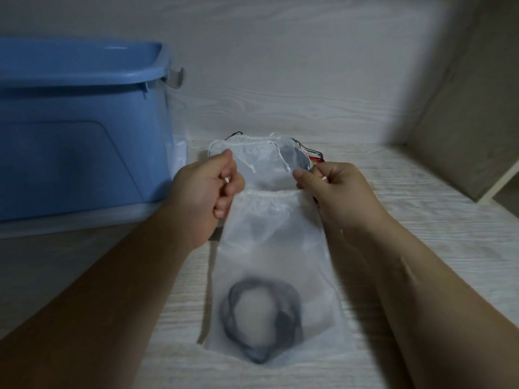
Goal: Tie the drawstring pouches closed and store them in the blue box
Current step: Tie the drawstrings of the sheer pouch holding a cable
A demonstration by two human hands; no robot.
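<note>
A white see-through drawstring pouch point(273, 265) lies flat on the pale wooden surface in front of me, with a dark coiled object showing through its lower half. Its gathered mouth points away from me. My left hand point(206, 192) pinches the white drawstring at the left end of the mouth. At the right end, my right hand point(335, 189) pinches the other drawstring. Behind the hands lies a pile of more white pouches point(258, 155) with loose strings. The blue box point(75, 130) stands open at the left.
The pale wood-grain surface point(421, 220) runs to a back wall close behind the pouches. A side panel point(471, 136) rises at the right. The blue box has a grey latch point(177, 77) on its near corner. A clear lid edge lies under the box.
</note>
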